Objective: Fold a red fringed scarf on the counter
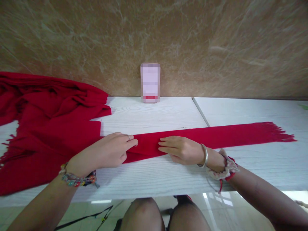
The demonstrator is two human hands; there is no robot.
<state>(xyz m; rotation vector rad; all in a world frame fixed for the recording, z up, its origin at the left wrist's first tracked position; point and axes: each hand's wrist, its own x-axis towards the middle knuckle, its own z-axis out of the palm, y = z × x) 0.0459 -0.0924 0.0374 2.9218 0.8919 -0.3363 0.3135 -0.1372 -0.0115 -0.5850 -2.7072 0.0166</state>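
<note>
A long red scarf lies across the white table, folded into a narrow strip with its fringed end at the right. Toward the left it widens into a broader, loose part. My left hand is closed on the strip where it meets that wider part, fingers bent with the thumb lower down; the fingertips' hold is partly hidden. Flat on the strip's middle rests my right hand, its fingers stretched out toward the left hand. A short stretch of slightly creased red cloth shows between the two hands.
More red cloth is heaped at the back left. A phone with a blurred screen leans upright against the brown marbled wall. A seam crosses the white table at right of centre. My knees show below its front edge.
</note>
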